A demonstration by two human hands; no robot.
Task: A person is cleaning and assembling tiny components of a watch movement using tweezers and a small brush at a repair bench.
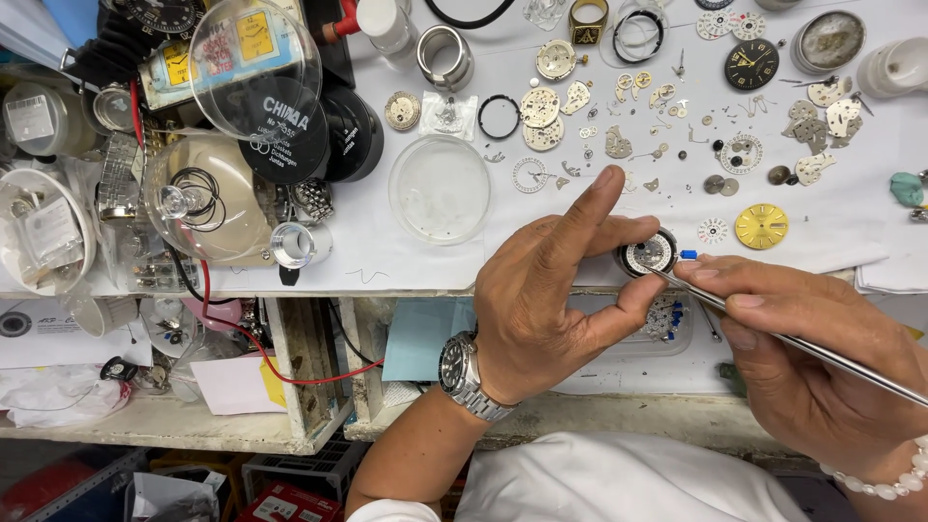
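My left hand pinches a small round watch movement between thumb and fingers, index finger raised above it, at the front edge of the white bench. A steel wristwatch sits on that wrist. My right hand grips slim metal tweezers, and their tip touches the movement's face. A bead bracelet circles the right wrist.
Several tiny gears, plates and bridges lie scattered on the white bench. A yellow dial and a black dial lie at right. A clear round dish stands left of my hands; clear domes and tool clutter crowd the far left.
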